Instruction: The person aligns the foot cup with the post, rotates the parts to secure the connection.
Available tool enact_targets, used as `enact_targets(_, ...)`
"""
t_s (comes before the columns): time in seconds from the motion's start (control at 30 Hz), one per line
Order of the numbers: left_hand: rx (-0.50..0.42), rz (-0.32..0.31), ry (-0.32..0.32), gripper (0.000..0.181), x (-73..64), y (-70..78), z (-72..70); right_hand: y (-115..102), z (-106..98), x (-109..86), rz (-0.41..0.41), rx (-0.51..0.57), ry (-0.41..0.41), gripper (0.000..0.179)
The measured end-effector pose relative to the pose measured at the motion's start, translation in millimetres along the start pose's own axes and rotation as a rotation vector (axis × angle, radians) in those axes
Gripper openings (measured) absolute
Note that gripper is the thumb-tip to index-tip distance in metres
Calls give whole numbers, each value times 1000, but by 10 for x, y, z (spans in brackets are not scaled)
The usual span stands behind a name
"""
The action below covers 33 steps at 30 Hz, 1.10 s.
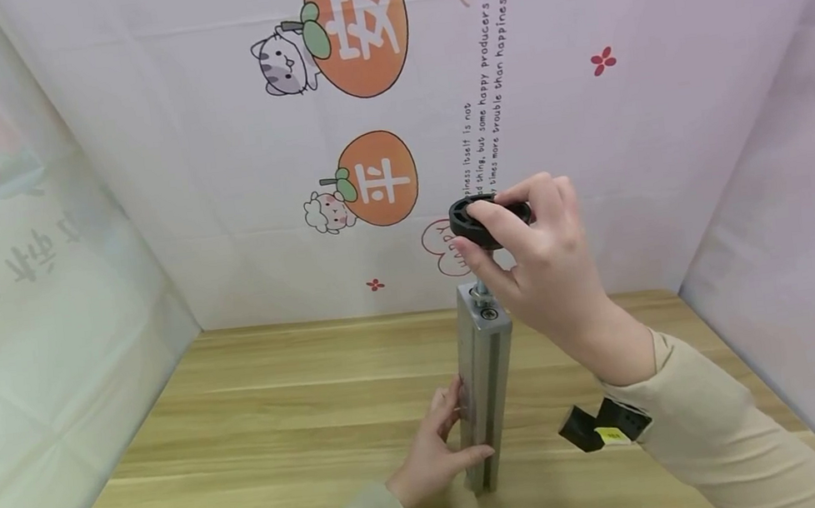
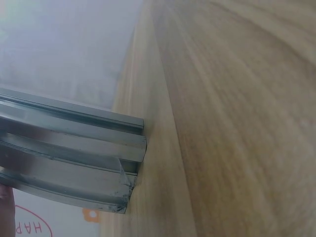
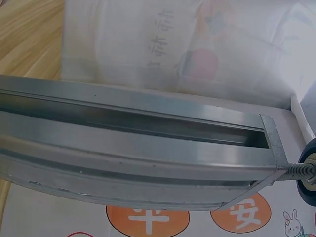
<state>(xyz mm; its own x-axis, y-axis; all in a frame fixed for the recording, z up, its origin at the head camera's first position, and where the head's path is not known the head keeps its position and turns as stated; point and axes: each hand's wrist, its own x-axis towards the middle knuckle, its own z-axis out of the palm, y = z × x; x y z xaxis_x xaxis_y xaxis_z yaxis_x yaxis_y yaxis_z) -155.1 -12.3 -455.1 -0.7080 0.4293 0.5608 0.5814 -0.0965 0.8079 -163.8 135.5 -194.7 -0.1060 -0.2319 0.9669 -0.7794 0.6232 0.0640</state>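
Observation:
A slotted aluminium profile (image 1: 486, 396) stands upright on the wooden table, its lower end meeting the tabletop in the left wrist view. Low on the profile, my left hand (image 1: 431, 461) grips it with thumb and fingers on opposite sides. On top is a metal end plate (image 1: 489, 320) with a screw head. A threaded stem (image 3: 298, 171) rises from this plate and carries the round black base of a levelling foot (image 1: 479, 233). My right hand (image 1: 552, 263) holds that base by its rim, with the index finger over its hollow top.
The wooden tabletop (image 1: 285, 435) extends around the profile. Behind it hangs a white printed cloth (image 1: 256, 179) with orange fruit drawings, and cloth walls stand at left and right. A black wrist device (image 1: 608, 424) is strapped over the right sleeve.

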Motion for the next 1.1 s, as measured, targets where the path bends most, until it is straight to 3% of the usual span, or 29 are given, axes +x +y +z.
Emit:
enact_targets(0.23, -13, -17, -7, 95, -4, -5, 4, 16, 17, -26, 18, 27, 37, 38)
enact_targets(0.5, -16, -18, 1, 95, -2, 43, 7, 111, 6, -73, 129, 306, 100, 51)
enact_targets(0.63, -22, -45, 3, 97, -2, 47, 11, 161, 23, -131, 221, 620, 86, 40)
enact_targets(0.7, -22, -54, 5, 97, -9, 40, 12, 198, 49, -151, 304, 863, 57, 37)
enact_targets(0.87, -22, -42, 9, 97, -23, 30, 13, 344, 115, -157, 516, 1427, -153, 43)
enact_targets(0.97, -19, -23, 7, 96, -18, 20, 10, 405, 132, -132, 579, 1636, -302, 47)
enact_targets(1.1, -12, -10, 9, 96, -19, -3, 10, 408, 163, -82, 600, 1866, -392, 48)
